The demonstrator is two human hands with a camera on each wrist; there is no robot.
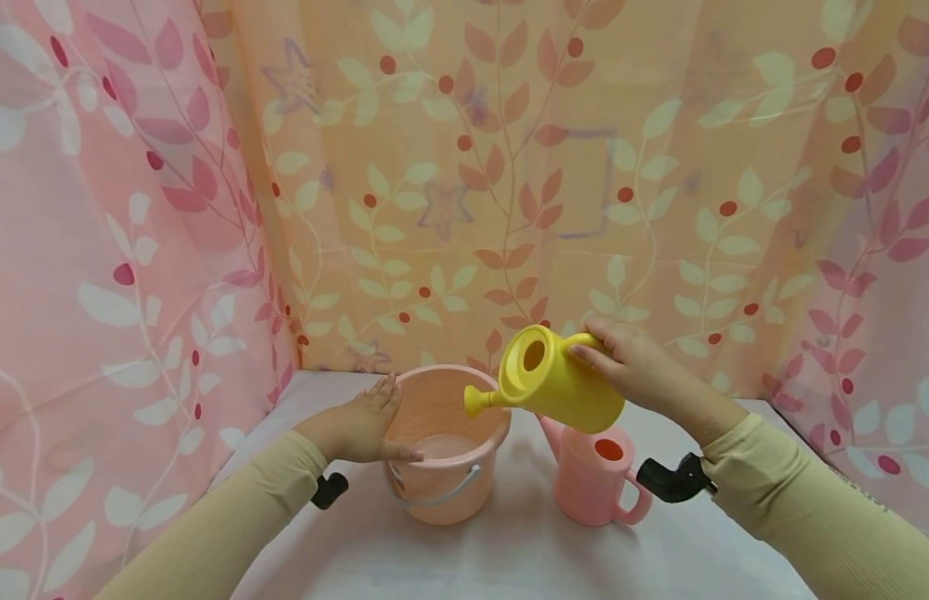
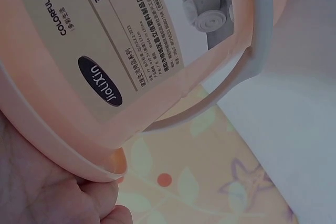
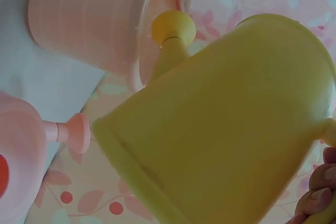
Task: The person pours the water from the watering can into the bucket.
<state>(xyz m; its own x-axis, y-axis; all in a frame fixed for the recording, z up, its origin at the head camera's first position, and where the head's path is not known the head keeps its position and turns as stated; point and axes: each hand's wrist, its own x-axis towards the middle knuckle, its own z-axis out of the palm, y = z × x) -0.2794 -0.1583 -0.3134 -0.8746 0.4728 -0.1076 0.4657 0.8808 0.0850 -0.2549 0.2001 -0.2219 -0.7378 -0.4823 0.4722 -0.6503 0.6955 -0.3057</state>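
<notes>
My right hand (image 1: 644, 367) grips the handle of a yellow watering can (image 1: 584, 387), which is tilted with its spout reaching over the rim of a peach bucket (image 1: 449, 496). In the right wrist view the yellow can (image 3: 220, 124) fills the middle, its round spout head overlapping the bucket's mouth. My left hand (image 1: 362, 421) rests on the bucket's left rim, fingers straight and thumb along the near edge. A printed label (image 2: 126, 40) shows on the bucket's side in the left wrist view. The bucket stands upright, its pale grey handle (image 1: 442, 492) hanging down in front.
A pink watering can (image 1: 591, 492) stands upright on the white tabletop (image 1: 524, 550), right of the bucket and below the yellow can. Behind it all hangs a leaf-patterned curtain (image 1: 449, 167), and similar pink cloth (image 1: 119, 275) closes off the left side.
</notes>
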